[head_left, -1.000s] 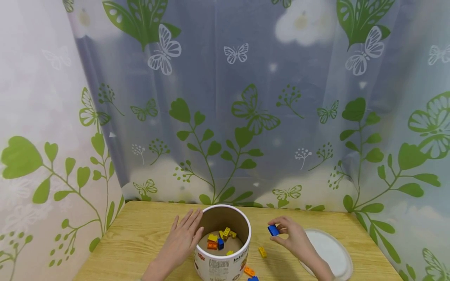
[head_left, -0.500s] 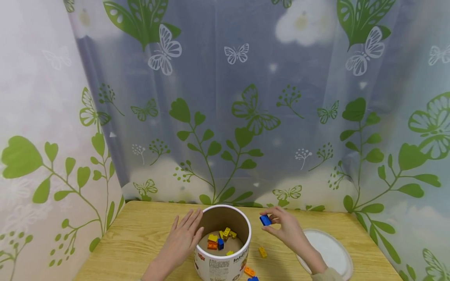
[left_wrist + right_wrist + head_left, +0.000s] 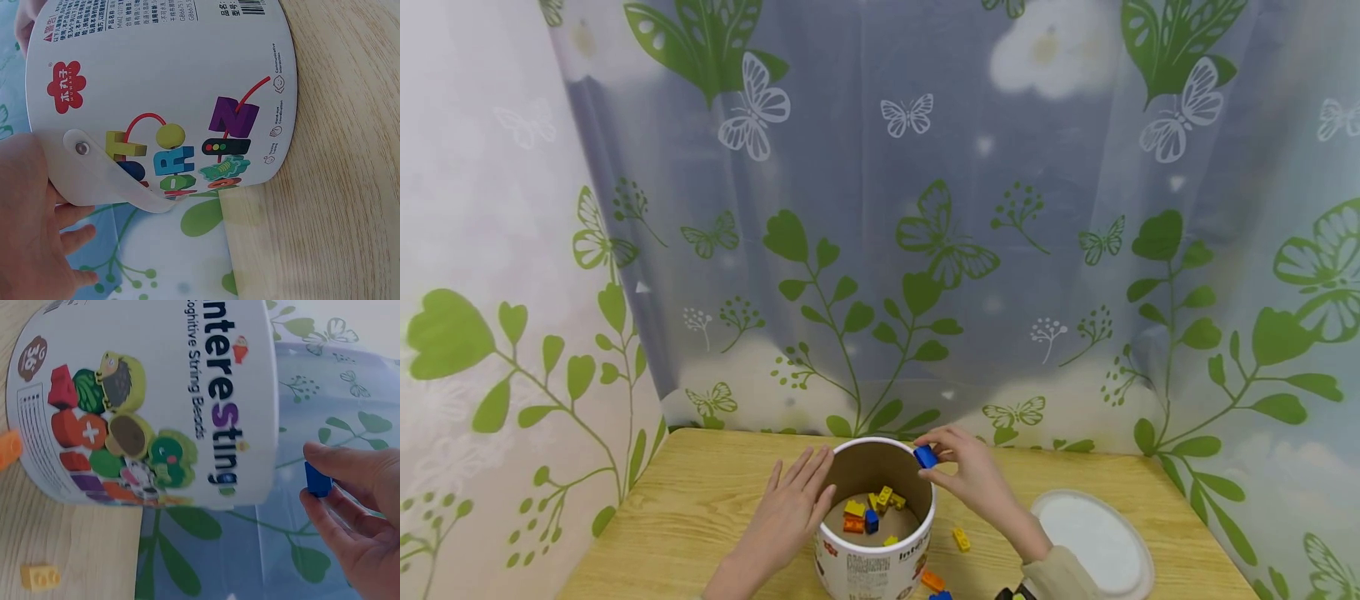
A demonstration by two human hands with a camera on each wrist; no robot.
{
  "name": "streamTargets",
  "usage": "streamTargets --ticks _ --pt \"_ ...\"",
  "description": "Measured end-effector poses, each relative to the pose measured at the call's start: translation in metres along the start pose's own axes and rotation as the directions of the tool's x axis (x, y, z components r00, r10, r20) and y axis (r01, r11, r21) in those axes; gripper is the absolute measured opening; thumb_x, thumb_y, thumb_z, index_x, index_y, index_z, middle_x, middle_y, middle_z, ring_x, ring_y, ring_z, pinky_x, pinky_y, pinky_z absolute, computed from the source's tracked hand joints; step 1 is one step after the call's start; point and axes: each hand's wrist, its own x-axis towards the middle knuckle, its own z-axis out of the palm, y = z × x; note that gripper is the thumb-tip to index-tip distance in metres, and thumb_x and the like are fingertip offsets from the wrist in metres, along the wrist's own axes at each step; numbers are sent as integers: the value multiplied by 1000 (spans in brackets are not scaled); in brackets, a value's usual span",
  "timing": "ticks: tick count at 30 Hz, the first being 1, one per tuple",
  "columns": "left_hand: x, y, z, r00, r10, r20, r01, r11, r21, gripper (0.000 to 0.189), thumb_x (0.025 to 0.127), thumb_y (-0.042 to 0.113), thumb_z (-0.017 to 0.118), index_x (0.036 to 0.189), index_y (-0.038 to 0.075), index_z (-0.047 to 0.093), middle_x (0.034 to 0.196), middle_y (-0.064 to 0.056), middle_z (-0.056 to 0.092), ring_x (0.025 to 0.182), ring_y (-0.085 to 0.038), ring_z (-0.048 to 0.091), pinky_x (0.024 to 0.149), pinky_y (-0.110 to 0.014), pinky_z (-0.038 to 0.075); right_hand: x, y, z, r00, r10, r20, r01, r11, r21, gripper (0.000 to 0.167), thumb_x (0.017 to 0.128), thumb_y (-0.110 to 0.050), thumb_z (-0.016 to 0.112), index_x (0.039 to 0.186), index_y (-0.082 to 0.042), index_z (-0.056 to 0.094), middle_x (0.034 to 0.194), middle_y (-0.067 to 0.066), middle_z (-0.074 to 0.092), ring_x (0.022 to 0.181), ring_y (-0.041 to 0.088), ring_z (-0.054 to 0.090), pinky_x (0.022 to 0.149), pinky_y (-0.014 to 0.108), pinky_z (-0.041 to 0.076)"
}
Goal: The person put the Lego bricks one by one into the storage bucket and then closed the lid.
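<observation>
A blue toy brick is pinched between the thumb and fingers of my right hand, at the right rim of a white printed bucket. In the right wrist view the same blue brick shows beside the bucket's top edge. My left hand rests with straight fingers against the bucket's left rim. Inside the bucket lie several bricks, among them a yellow brick, an orange brick and a blue one. The left wrist view shows the left hand near the bucket's handle.
On the wooden table, a yellow brick, an orange brick and another blue brick lie right of the bucket. A round white lid is farther right. A patterned curtain hangs behind.
My right hand has moved left and slightly up with the blue brick, from above the table to the bucket's rim. The left hand has stayed in place.
</observation>
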Motion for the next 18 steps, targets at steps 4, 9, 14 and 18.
streamTargets --ticks 4,9,14,18 --pt "0 0 1 1000 -1 -3 1 1000 2 54 109 34 44 156 8 41 161 -8 38 150 -31 32 120 -64 18 6 -3 12 999 4 38 -4 1000 24 32 83 0 81 114 -4 72 109 8 64 92 27 70 81 32 61" --pt "1 1 0 1000 -1 -3 1 1000 2 54 109 34 44 156 8 41 161 -8 38 150 -31 32 121 -64 18 9 -4 25 996 13 92 -12 1000 -9 32 85 -3 81 115 -8 72 111 6 63 96 26 70 82 31 61" --pt "1 1 0 1000 -3 -3 3 1000 7 54 110 36 43 156 8 41 161 -8 39 150 -31 32 120 -64 19 9 -1 36 991 -9 132 15 999 -43 32 84 -2 81 114 -9 71 109 5 63 97 25 70 83 31 61" --pt "1 1 0 1000 0 -7 0 1000 8 55 110 37 41 156 8 41 161 -8 38 150 -31 32 120 -64 19 7 3 42 988 -37 150 48 996 -71 33 82 0 82 112 -7 70 108 4 63 94 24 69 81 29 60"
